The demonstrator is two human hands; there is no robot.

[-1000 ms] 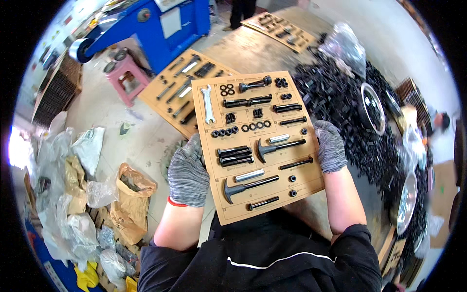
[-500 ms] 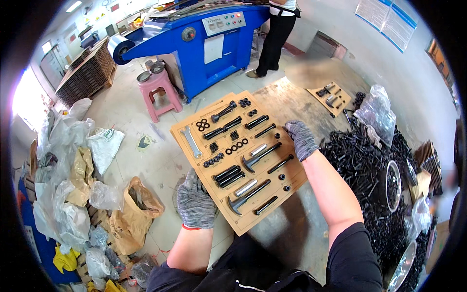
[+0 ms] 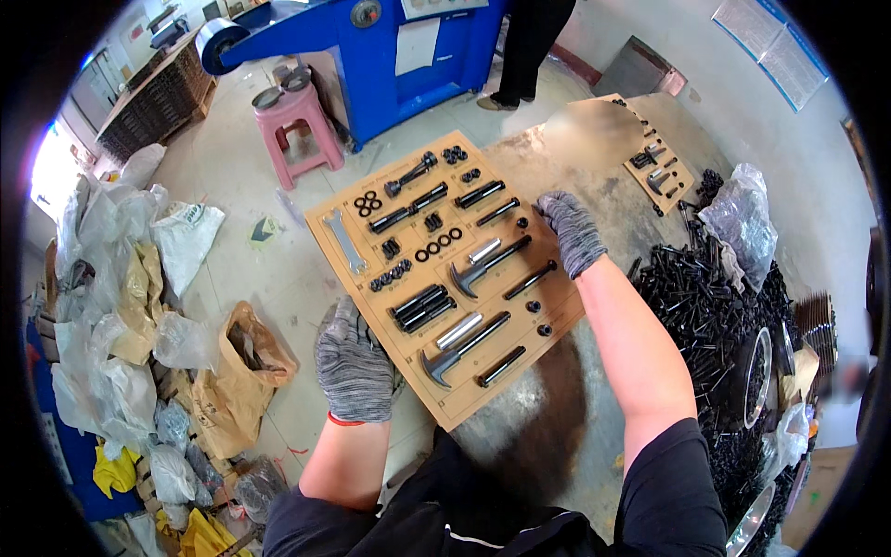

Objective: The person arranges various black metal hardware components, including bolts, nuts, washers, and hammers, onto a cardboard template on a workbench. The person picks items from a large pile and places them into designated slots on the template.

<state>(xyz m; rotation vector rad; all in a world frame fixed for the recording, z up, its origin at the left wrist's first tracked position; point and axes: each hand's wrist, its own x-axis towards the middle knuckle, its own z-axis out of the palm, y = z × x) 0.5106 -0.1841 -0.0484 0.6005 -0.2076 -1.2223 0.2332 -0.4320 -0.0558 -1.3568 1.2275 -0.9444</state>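
A brown cardboard sheet is held up tilted in front of me, with black and silver hardware laid out in rows across its face. My left hand, in a grey knitted glove, grips its lower left edge, with some fingers hidden behind it. On the upper right edge, my gloved right hand is closed. The sheet carries a silver open-end wrench, black bolts, black rings, silver sleeves and two dark hook-headed pieces with straight shafts.
A similar hardware card lies on the worktable beyond my right hand. Black metal parts are heaped at right, near a clear plastic bag. A pink stool and blue machine stand ahead, a person beside them. Bags crowd the left.
The view has tilted down, so the machine and stool sit higher. The held sheet has shifted slightly up and left in view, with both hands still on it. More of the far card shows.
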